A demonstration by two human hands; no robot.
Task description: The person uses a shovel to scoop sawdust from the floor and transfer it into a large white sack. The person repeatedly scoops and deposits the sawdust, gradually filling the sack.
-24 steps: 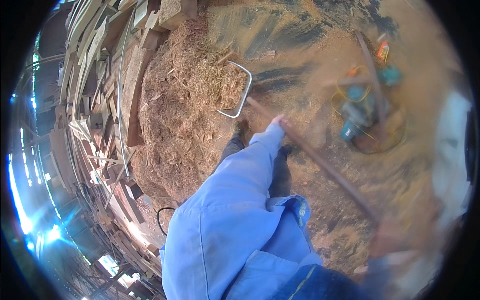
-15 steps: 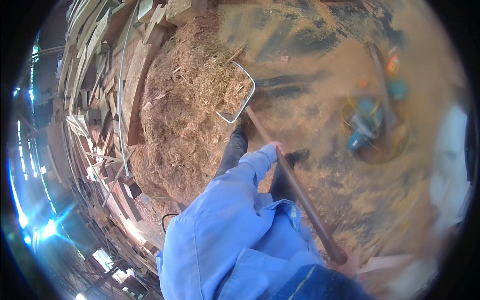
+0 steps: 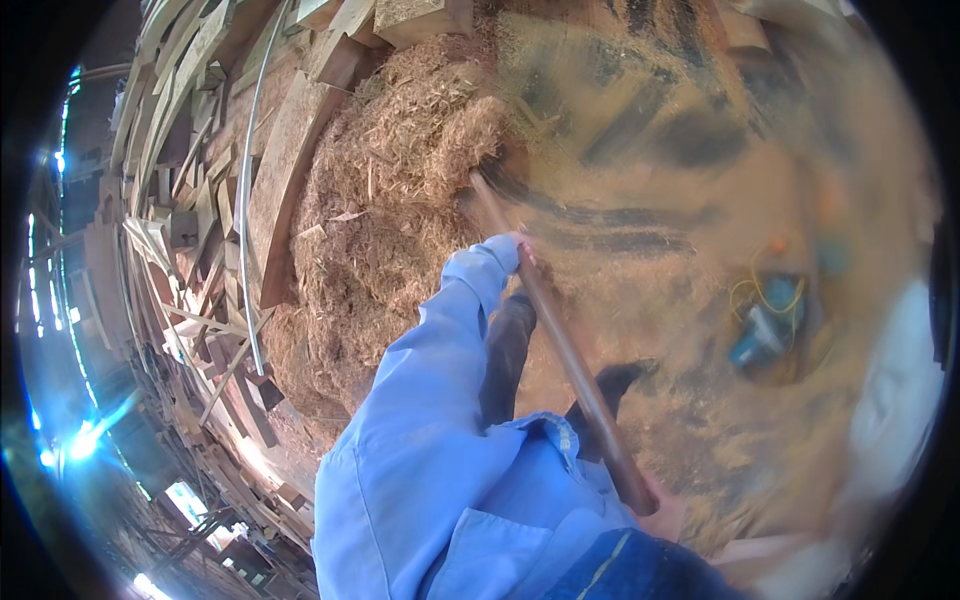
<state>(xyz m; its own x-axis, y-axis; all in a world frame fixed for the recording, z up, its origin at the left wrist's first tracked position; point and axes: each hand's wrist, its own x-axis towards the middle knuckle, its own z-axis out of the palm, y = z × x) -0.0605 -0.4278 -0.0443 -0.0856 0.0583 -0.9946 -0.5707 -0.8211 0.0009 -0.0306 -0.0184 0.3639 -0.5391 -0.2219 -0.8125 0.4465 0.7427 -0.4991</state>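
Seen from above, a long brown pole slants over the dusty floor, its far end meeting a heap of wood shavings (whatever tips it is hidden). The left hand has its fingers closed around the pole's forward part; the right hand, partly hidden, appears wrapped about its near end. The pole looks stiff, sturdy and smooth, perhaps slippery with dust; holding it at these two well-separated places seems soundest. The shavings look light, loose and soft.
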